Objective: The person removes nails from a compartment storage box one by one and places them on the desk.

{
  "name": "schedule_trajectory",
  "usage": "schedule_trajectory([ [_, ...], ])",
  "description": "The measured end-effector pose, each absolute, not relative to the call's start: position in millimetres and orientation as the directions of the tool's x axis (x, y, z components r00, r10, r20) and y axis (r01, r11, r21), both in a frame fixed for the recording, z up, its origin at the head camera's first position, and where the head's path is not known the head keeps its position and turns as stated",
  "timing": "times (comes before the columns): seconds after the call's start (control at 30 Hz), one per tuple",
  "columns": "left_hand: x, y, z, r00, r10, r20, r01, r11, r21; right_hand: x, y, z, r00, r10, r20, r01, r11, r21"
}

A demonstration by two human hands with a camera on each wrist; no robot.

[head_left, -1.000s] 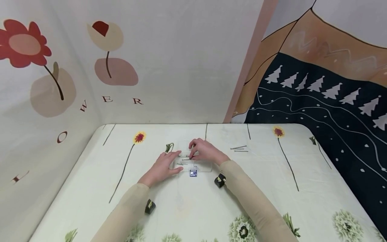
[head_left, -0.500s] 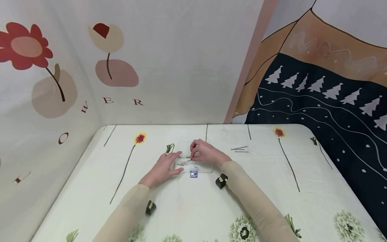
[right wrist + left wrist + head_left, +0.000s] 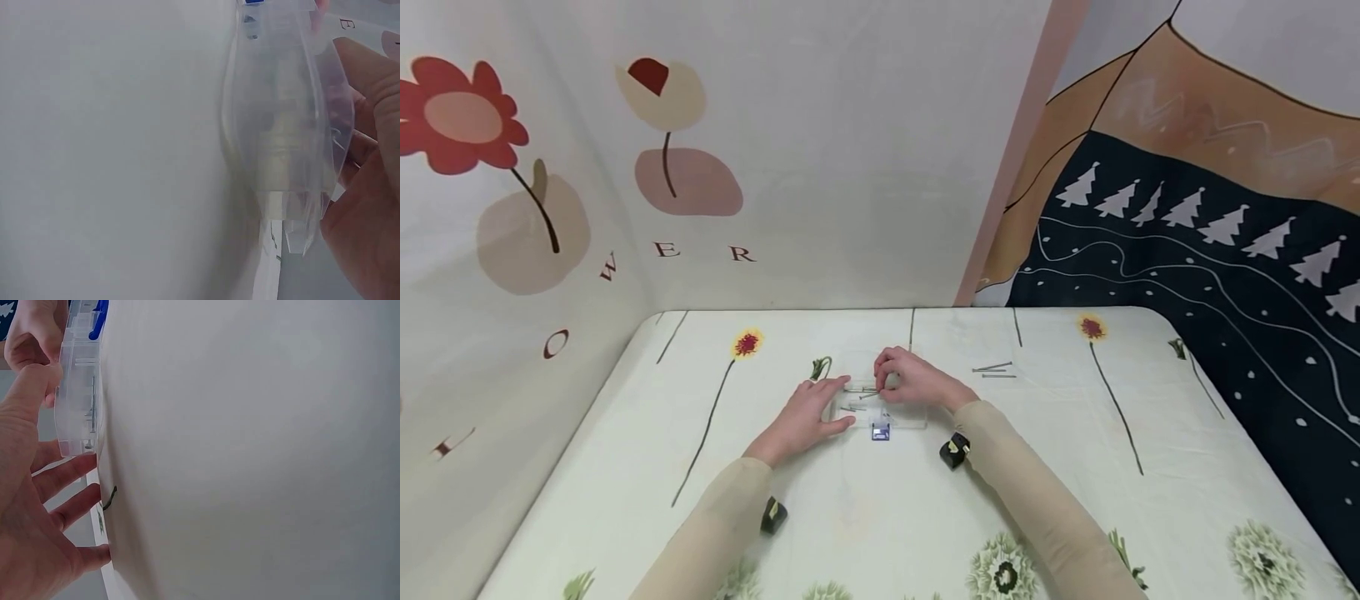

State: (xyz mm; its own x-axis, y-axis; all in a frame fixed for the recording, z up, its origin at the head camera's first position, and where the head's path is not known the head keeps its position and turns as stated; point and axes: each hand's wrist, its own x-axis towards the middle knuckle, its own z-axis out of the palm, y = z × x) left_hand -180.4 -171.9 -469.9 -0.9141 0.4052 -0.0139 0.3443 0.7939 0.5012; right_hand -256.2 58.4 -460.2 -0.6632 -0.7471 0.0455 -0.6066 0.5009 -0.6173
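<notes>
A small clear plastic box [image 3: 901, 419] with a blue latch [image 3: 880, 431] lies on the flowered tablecloth [image 3: 880, 517]. My left hand [image 3: 805, 417] rests flat at the box's left end, fingers straight and thumb against its front corner. In the left wrist view the box [image 3: 78, 394] sits between that thumb and the spread fingers [image 3: 62, 478]. My right hand [image 3: 910, 381] hovers over the box's far side with curled fingers, whose tips seem to pinch a thin nail [image 3: 868, 395]. Further nails lie inside the box. The right wrist view shows the clear box wall [image 3: 281, 125] against my right hand's fingers [image 3: 369, 206].
Several loose nails [image 3: 994, 370] lie on the cloth right of the box. A small green printed sprig [image 3: 820, 365] shows beyond the left hand. Printed walls close the table at the back and left; a dark tree-patterned hanging [image 3: 1225, 275] bounds the right.
The right hand has shifted slightly right and toward me over the box, its fingers curling tighter. The left hand and the box have stayed put.
</notes>
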Motion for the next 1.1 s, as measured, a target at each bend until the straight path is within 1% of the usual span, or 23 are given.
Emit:
schedule_trajectory([
  [0.1, -180, -172, -471, -0.915, 0.404, -0.013, 0.343, 0.794, 0.502, -254, 60, -459, -0.671, -0.738, 0.063, -0.586, 0.477, -0.654],
  [0.3, -178, -171, -469, -0.914, 0.405, 0.002, 0.350, 0.789, 0.505, -250, 65, -459, -0.710, -0.699, 0.079, -0.519, 0.445, -0.730],
  [0.43, -177, -170, -468, -0.910, 0.413, 0.026, 0.369, 0.782, 0.502, -249, 69, -460, -0.726, -0.677, 0.121, -0.518, 0.422, -0.744],
  [0.63, -177, -170, -467, -0.904, 0.425, 0.055, 0.395, 0.777, 0.490, -247, 77, -461, -0.754, -0.642, 0.141, -0.492, 0.409, -0.769],
  [0.83, -177, -171, -468, -0.904, 0.424, 0.059, 0.396, 0.775, 0.492, -246, 84, -462, -0.758, -0.624, 0.188, -0.515, 0.396, -0.761],
  [1.1, -176, -171, -469, -0.907, 0.419, 0.051, 0.387, 0.777, 0.497, -244, 93, -460, -0.791, -0.589, 0.168, -0.480, 0.426, -0.767],
])
